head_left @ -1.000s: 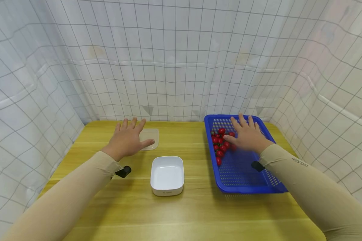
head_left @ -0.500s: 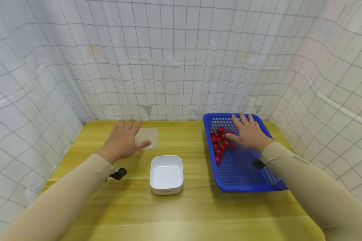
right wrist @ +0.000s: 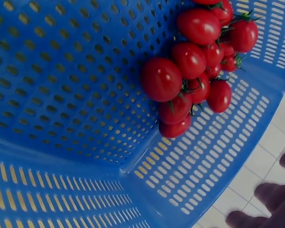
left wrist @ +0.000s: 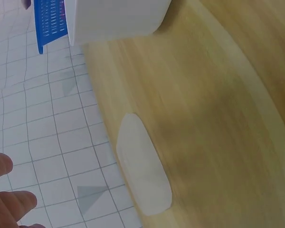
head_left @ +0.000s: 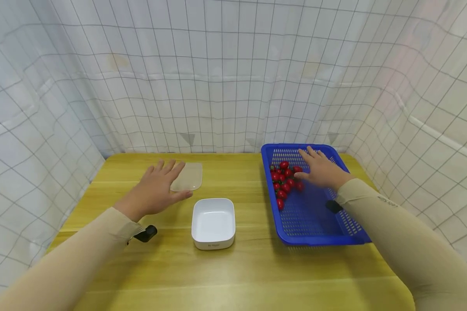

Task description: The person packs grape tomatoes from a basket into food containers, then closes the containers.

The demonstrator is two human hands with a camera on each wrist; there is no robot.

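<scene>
My left hand [head_left: 151,190] is held over the table's left side with its fingers spread and nothing in its grasp. Beneath and beyond it lies a flat, translucent lid [head_left: 190,176], partly covered by the fingers; the left wrist view shows the lid [left wrist: 143,166] whole. A white square container [head_left: 213,223] stands upright to the right of that hand, its inside bare. My right hand [head_left: 323,169], fingers extended, hovers above the blue basket [head_left: 279,224]. Small red tomatoes [head_left: 282,194] with green stems are heaped along the basket's left side; the right wrist view shows these tomatoes [right wrist: 199,61] close up.
The wooden table [head_left: 233,276] carries all of this. White curtains [head_left: 225,86] with a grid pattern rise behind it and on both sides. Black wrist-camera mounts [head_left: 145,233] stick out under the sleeves.
My left hand has shifted a little left and nearer to me, uncovering more of the lid. The right hand has stayed over the basket, tilting slightly. The head view has moved a little.
</scene>
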